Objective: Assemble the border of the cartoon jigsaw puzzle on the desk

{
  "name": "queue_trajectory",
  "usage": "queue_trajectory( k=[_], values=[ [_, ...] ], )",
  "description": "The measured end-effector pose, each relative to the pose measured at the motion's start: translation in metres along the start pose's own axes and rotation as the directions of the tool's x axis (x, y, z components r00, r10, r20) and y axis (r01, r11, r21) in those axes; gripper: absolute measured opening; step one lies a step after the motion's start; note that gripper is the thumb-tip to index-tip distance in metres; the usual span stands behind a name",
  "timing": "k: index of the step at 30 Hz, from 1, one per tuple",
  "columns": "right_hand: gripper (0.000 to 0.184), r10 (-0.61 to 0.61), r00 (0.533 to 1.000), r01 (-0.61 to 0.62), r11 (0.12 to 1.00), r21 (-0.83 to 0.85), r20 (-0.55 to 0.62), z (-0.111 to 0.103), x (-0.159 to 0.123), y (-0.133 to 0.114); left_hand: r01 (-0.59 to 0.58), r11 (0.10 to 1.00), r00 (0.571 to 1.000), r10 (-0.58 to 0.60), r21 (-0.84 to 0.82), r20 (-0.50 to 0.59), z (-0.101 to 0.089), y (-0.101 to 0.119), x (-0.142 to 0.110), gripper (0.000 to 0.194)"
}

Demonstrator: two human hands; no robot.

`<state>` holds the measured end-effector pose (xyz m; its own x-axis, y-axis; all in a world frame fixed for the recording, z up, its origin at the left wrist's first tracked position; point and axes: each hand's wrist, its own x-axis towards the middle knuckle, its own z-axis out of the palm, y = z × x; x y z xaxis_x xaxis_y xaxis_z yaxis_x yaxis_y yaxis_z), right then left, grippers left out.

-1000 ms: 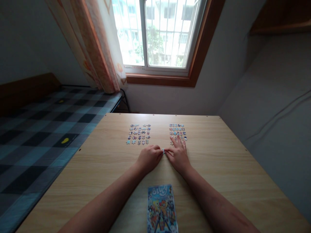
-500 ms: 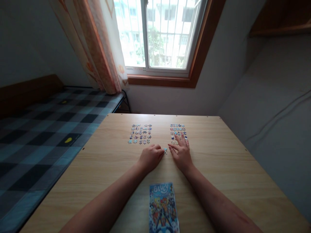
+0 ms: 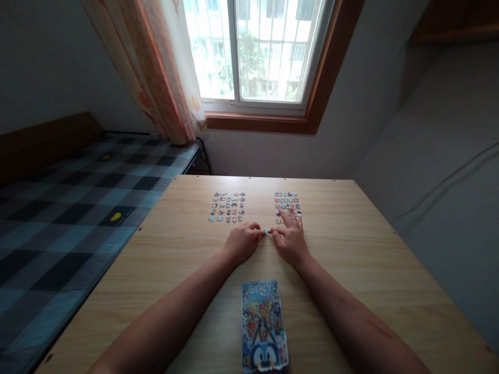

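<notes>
The left hand (image 3: 245, 243) and right hand (image 3: 290, 241) pinch a small bit of puzzle (image 3: 267, 232) between them; the right, apart a moment ago, now meets it, apparently steadying it.

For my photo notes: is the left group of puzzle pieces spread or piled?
Spread: those puzzle pieces lie in rows, tabletop showing between them.

Closed up that gap from half a second ago, right hand (image 3: 289, 241) back at the small puzzle piece (image 3: 267, 232). Also showing more of the Bluey pack (image 3: 264, 324) now.
</notes>
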<state>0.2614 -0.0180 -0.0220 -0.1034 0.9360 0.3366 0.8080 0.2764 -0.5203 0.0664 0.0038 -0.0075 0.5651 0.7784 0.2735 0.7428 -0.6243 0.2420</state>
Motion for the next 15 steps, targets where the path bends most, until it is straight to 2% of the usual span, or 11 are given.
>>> queue_trajectory(
  k=[9, 15],
  values=[
    [0.028, -0.023, 1.000, 0.023, 0.999, -0.027, 0.015, -0.0034, -0.0002, -0.0003, -0.005, 0.998, 0.999, 0.008, 0.064, -0.045, 0.0063, 0.0101, 0.0016, 0.026],
    [0.028, -0.024, 1.000, 0.025, 1.000, -0.012, 0.017, -0.0018, -0.0012, -0.0001, -0.025, 0.995, 0.996, 0.032, 0.092, -0.077, 0.0103, 0.0081, 0.0009, 0.025]
  ],
)
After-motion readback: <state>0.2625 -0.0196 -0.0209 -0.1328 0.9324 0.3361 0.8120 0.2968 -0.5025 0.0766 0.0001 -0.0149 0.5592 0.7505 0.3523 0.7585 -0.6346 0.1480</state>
